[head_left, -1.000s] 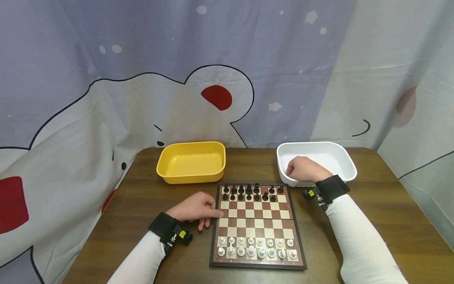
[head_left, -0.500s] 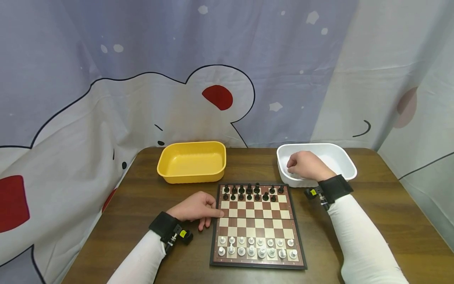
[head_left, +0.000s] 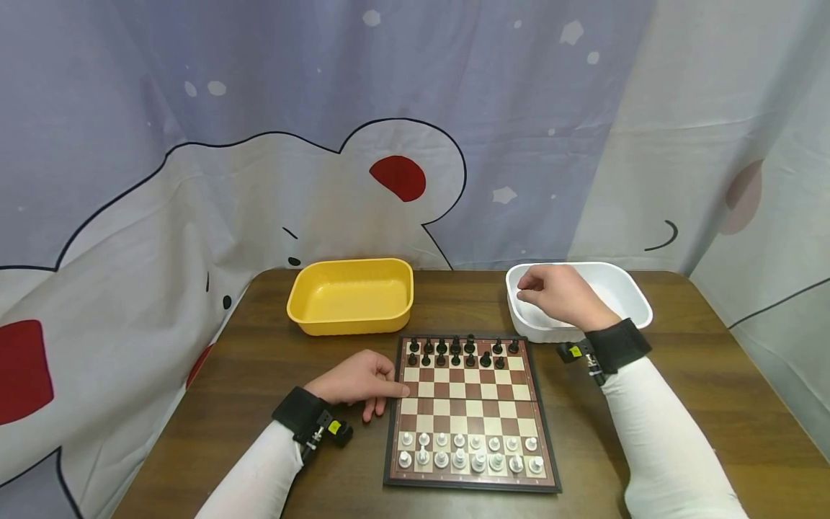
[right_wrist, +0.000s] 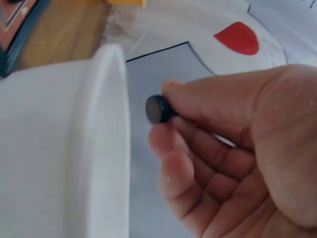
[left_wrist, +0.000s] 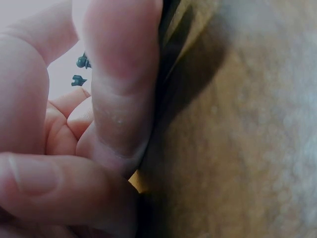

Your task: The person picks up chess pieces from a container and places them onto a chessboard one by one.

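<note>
My right hand [head_left: 563, 294] is raised over the white tub [head_left: 638, 317] at the back right. Thumb and fingertips pinch a small black chess piece [right_wrist: 157, 109] there; its round base faces the right wrist camera, and its top is hidden by the fingers. My left hand [head_left: 357, 380] rests at the left edge of the chessboard [head_left: 467, 391], one straight finger touching the border and others down by the table. Rows of black chess pieces [head_left: 455, 347] stand along the board's far side, and white chess pieces [head_left: 459, 458] line the near side.
A yellow tub [head_left: 350, 328] stands at the back left of the wooden table [head_left: 246, 375]. The white tub's rim [right_wrist: 106, 99] is close beside my right hand in the right wrist view. A printed curtain [head_left: 324, 187] hangs behind the table.
My right hand has risen from low inside the white tub, going slightly up and away. The left hand and the pieces on the board have stayed put.
</note>
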`<action>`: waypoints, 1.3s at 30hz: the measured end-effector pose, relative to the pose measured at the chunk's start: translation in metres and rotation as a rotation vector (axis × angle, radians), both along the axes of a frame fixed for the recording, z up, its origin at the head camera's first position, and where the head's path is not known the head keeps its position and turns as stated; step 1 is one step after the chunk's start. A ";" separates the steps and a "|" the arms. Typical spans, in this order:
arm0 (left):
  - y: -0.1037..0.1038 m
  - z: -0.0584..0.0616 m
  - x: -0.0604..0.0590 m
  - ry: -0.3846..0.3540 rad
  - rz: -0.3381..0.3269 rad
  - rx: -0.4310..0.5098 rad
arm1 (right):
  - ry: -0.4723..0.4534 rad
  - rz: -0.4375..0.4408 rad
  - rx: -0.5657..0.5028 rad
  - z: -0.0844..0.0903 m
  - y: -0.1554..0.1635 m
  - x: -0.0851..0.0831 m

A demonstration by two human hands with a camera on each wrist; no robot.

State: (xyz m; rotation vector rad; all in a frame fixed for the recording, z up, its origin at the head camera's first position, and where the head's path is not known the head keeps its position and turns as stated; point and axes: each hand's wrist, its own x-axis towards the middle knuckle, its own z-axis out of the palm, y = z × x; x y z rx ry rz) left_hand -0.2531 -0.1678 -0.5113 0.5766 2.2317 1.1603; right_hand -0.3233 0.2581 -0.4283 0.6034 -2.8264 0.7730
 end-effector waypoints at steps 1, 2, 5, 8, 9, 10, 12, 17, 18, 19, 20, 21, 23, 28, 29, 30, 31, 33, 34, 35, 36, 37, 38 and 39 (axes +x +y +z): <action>0.000 0.000 0.000 0.001 -0.001 -0.001 | 0.002 0.009 -0.016 0.002 -0.001 0.002; 0.000 -0.001 -0.001 0.003 -0.002 -0.002 | 0.005 0.019 -0.029 0.004 -0.003 0.003; -0.001 -0.002 -0.001 0.002 -0.003 -0.002 | 0.015 0.057 -0.070 0.008 -0.007 0.008; -0.001 -0.002 -0.002 0.005 -0.005 -0.004 | 0.010 0.107 -0.090 0.012 -0.011 0.013; -0.001 -0.002 -0.002 0.005 -0.005 -0.004 | 0.005 0.126 -0.090 0.013 -0.011 0.014; -0.001 -0.002 -0.002 0.006 -0.005 -0.002 | -0.001 0.147 -0.090 0.015 -0.013 0.016; -0.001 -0.002 -0.002 0.010 -0.006 -0.002 | -0.013 0.186 -0.078 0.018 -0.014 0.019; -0.001 -0.003 -0.002 0.002 -0.007 0.008 | -0.087 0.285 -0.044 0.024 -0.016 0.028; -0.001 -0.003 -0.002 -0.003 -0.007 0.011 | -0.114 0.303 -0.036 0.025 -0.017 0.030; -0.001 -0.003 -0.002 -0.007 -0.008 0.012 | -0.139 0.320 -0.026 0.025 -0.018 0.032; -0.001 -0.003 -0.002 -0.010 -0.009 0.017 | -0.160 0.334 -0.015 0.026 -0.018 0.033; -0.001 -0.003 -0.002 -0.012 -0.009 0.019 | -0.180 0.345 -0.008 0.026 -0.019 0.035; -0.002 -0.002 -0.002 -0.013 -0.010 0.021 | -0.203 0.360 0.007 0.027 -0.022 0.037; -0.001 -0.002 -0.001 -0.021 -0.007 0.017 | -0.236 0.375 0.031 0.027 -0.025 0.039; -0.001 -0.002 -0.001 -0.022 -0.007 0.016 | -0.248 0.382 0.038 0.027 -0.025 0.039; -0.001 -0.001 -0.001 -0.021 -0.006 0.015 | -0.259 0.387 0.051 0.027 -0.026 0.040; -0.001 -0.001 -0.001 -0.017 -0.006 0.014 | -0.265 0.398 0.064 0.027 -0.027 0.040; -0.001 -0.001 -0.001 -0.013 -0.007 0.008 | -0.284 0.409 0.094 0.027 -0.029 0.041; -0.001 -0.001 -0.001 -0.012 -0.009 0.006 | -0.292 0.416 0.105 0.027 -0.030 0.041; -0.001 -0.001 -0.001 -0.010 -0.011 0.006 | -0.295 0.424 0.115 0.028 -0.031 0.042; -0.002 -0.001 -0.002 -0.008 -0.013 0.006 | -0.297 0.425 0.129 0.028 -0.032 0.043; -0.002 -0.001 -0.002 -0.007 -0.017 0.006 | -0.297 0.427 0.141 0.027 -0.033 0.044; -0.002 -0.001 -0.002 0.007 -0.028 0.000 | -0.299 0.423 0.154 0.027 -0.034 0.044; -0.002 -0.001 -0.002 0.007 -0.031 0.002 | -0.294 0.424 0.165 0.027 -0.034 0.045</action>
